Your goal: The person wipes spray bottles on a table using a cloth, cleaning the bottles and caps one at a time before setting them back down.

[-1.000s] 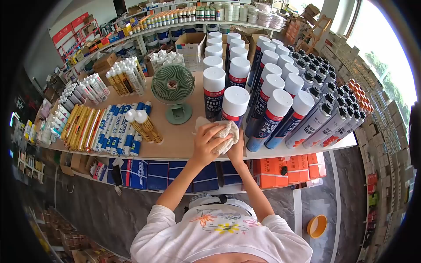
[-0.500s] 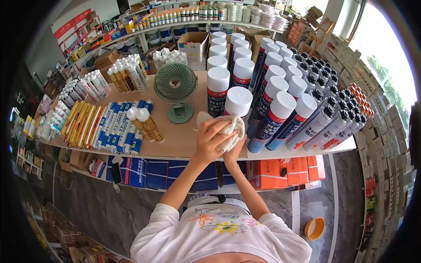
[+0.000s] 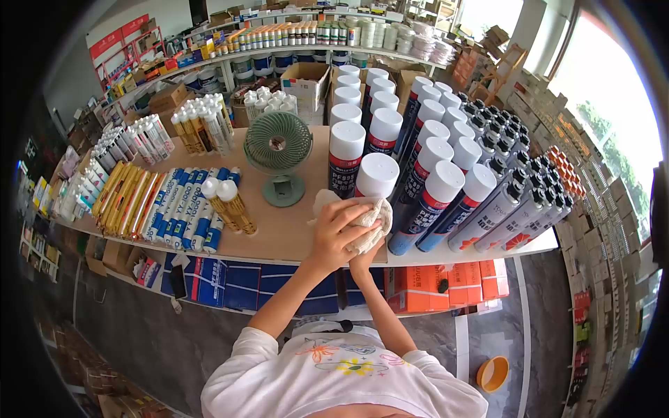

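A beige cloth (image 3: 373, 224) is bunched around the front of a white-capped spray can (image 3: 377, 175) near the table's front edge. My left hand (image 3: 337, 235) is closed on this cloth, its fingers pressing it against the can's body. Just below and to the right, my right hand (image 3: 365, 260) is wrapped about the can's lower part, most of its fingers hidden by cloth and left hand. The can's label is largely covered. Directly behind stands another dark can (image 3: 344, 157) with a white cap and red band.
Rows of white-capped cans (image 3: 426, 202) and grey black-topped cans (image 3: 498, 209) stand to the right. A green fan (image 3: 283, 191), gold-and-white tubes (image 3: 235, 207) and blue-white sausage packs (image 3: 185, 209) are on the left. Orange boxes (image 3: 418, 289) sit below the tabletop.
The camera view has shifted slightly, so the table sits a little lower in the picture. Both hands stay at the same can with the cloth, their hold little altered.
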`<state>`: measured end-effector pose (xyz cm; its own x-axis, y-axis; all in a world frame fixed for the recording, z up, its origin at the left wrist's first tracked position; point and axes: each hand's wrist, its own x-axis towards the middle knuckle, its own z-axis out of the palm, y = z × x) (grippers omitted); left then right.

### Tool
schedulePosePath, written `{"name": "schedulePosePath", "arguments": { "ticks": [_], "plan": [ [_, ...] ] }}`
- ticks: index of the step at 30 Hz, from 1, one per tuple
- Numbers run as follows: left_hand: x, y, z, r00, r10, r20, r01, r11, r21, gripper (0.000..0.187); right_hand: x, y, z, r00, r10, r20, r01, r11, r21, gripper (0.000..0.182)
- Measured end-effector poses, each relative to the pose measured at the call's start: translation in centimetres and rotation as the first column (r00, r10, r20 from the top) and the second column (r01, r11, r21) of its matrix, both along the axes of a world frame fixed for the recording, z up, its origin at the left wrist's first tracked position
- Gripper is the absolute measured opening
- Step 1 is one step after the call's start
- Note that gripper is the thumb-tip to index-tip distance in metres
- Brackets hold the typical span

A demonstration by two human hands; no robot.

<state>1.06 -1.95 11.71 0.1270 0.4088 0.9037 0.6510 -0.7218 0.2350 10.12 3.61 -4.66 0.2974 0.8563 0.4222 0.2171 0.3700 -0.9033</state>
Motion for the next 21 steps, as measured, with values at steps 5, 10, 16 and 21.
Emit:
{"name": "schedulePosePath", "arguments": {
  "ticks": [5,10,16,21],
  "plan": [
    [-0.4,-0.7,-4.2,0.981,-0.112,0.156,0.137,0.977,-0.162,0.037,3.2,-1.0,2.0,0.911,0.067,0.406,-0.056,0.998,-0.038,0.069],
    [-1.0,-1.4,-3.0,0.974,-0.146,0.175,0.177,0.968,-0.178,0.04,6.3,-0.7,3.8,0.865,0.492,0.097,-0.483,0.87,-0.105,0.084],
    [-1.1,-2.2,-1.7,0.97,-0.147,0.191,0.179,0.97,-0.162,0.039,9.2,2.4,2.8,0.698,0.676,-0.236,-0.714,0.679,-0.168,0.09],
    [-0.8,-2.4,-1.6,0.973,-0.154,0.174,0.183,0.969,-0.166,0.04,8.7,2.9,3.1,0.585,0.754,-0.298,-0.81,0.532,-0.245,0.087]
  ]
}}
